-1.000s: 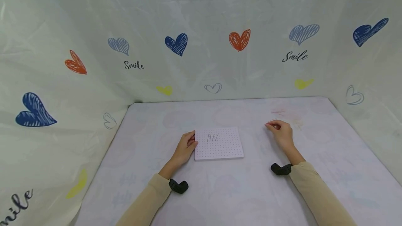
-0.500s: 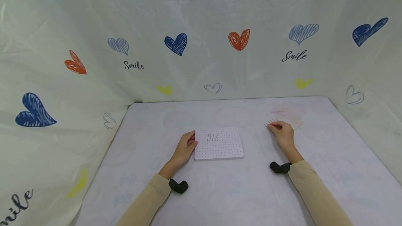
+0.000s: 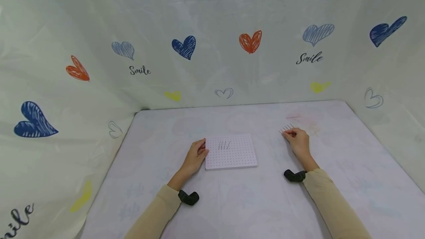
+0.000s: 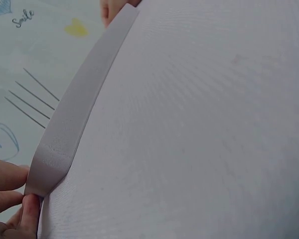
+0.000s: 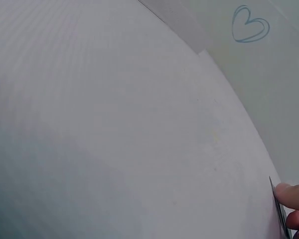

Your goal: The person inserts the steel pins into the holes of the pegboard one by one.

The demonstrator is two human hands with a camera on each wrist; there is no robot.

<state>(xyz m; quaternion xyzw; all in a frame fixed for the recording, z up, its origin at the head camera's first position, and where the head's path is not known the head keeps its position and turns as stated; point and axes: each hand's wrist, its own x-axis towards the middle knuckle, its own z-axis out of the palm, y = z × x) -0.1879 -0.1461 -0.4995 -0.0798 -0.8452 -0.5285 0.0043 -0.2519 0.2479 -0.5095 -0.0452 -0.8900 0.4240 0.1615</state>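
Steadying the white rectangular pegboard (image 3: pixel 231 152) with its grid of small holes, the left hand (image 3: pixel 195 158) rests at the board's left edge, fingers curled against the side and gripping it; the left wrist view shows fingertips (image 4: pixel 12 199) pressed to the board's near corner, apparently so that the board cannot slide on the pale lilac tabletop (image 3: pixel 232 202). The board lies flat near the middle of the table, slightly left of centre. Four thin dark metal pins (image 3: pixel 224 145) stand in its far-left area, close together in a row and leaning slightly; the same four appear as slanted lines (image 4: pixel 32 97) in the left wrist view. To the right, well apart from the board, the right hand (image 3: pixel 297 140) is lowered on a small cluster of loose thin pins (image 3: pixel 287 128) lying on the table, fanned side by side; roughly five or six can be made out, though the exact count is too fine to tell. Its thumb and forefinger are closed together in a pinch at the cluster's near end, and the right wrist view shows a fingertip (image 5: pixel 295 195) against one slim pin (image 5: pixel 278 209). A black wrist-worn camera mount (image 3: pixel 188 197) sits on each beige sleeve (image 3: pixel 156 213), two in all. Behind the table hangs a white plastic sheet printed with hearts (image 3: pixel 184 46).
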